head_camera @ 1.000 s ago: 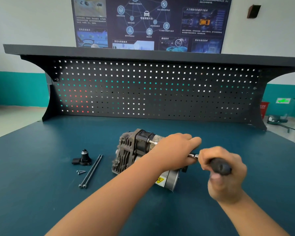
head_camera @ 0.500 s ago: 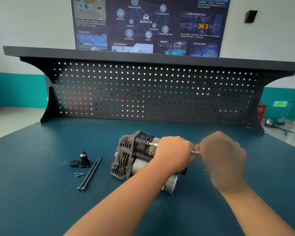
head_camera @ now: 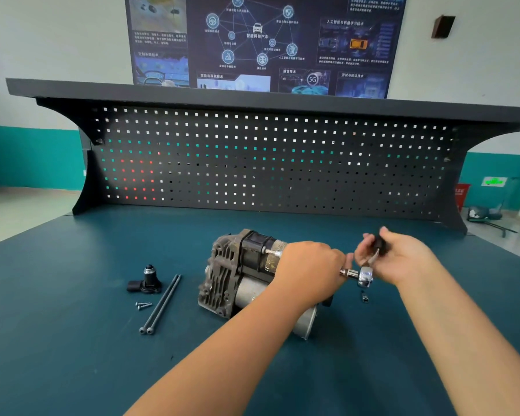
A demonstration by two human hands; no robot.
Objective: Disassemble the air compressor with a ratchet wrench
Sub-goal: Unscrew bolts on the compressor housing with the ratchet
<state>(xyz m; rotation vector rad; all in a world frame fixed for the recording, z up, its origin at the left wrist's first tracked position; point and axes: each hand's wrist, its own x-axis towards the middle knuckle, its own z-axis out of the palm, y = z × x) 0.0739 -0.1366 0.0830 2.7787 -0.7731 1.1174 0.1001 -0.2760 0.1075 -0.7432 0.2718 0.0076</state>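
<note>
Now right hand (head_camera: pixel 403 259), clasping ratchet wrench (head_camera: pixel 364 276), swings handle (head_camera: pixel 380 246) from 5 o'clock to 1 o'clock; left hand (head_camera: pixel 309 271) clamps air compressor (head_camera: pixel 240 274); bolt likely loosening.

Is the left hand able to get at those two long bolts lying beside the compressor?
Probably yes, once it lets go. The left hand grips the air compressor, steadying it. The long bolts lie uncovered on the table just left of the compressor, on that arm's side.
</note>
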